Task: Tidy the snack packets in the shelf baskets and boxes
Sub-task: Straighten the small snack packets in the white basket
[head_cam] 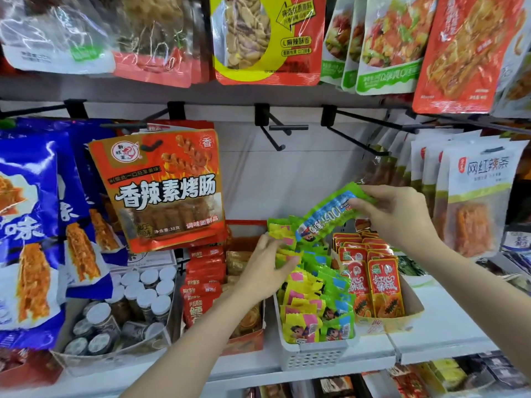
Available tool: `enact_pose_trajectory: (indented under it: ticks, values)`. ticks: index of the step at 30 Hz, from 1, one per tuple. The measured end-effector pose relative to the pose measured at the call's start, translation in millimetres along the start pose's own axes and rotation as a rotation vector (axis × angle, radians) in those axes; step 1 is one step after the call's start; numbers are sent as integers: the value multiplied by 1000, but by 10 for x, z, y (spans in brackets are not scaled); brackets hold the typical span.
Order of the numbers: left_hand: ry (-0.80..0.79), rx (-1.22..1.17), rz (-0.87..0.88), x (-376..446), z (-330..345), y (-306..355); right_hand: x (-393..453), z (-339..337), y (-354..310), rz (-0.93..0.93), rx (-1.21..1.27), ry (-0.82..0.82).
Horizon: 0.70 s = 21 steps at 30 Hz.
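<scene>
A white plastic basket on the shelf holds several yellow and green snack packets. My right hand pinches a green and blue packet by its upper end and holds it lifted above the basket's back. My left hand reaches in from the left, its fingers straight, pressing against the yellow packets at the basket's left side. To the right, a cardboard box carries upright red packets.
An orange box with red packets stands left of the basket, then a box of small jars. Large bags hang from black hooks above, orange and blue at left, white ones at right.
</scene>
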<state>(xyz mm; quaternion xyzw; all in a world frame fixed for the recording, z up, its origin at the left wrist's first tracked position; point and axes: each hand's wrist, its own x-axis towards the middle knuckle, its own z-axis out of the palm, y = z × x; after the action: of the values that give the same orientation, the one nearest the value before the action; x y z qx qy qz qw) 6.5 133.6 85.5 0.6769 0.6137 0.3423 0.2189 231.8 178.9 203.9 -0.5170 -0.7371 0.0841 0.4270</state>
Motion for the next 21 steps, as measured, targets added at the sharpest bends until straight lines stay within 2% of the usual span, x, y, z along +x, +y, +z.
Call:
enact_pose_trajectory:
  ticks: [8,11,14,17,21]
  values:
    - [-66,-26,39,-251,1,-113,8,201,-90,16,93,-68]
    - [-70,-18,56,-324,-34,-133,-69,366,-103,-43,-5,-149]
    - [-90,-22,52,-343,-54,-133,-154,566,-141,-112,-165,-372]
    - [-95,-49,41,-338,-46,-127,-230,856,-217,-104,-364,-583]
    - [-89,-66,52,-335,-78,-137,-92,1026,-309,-54,-489,-617]
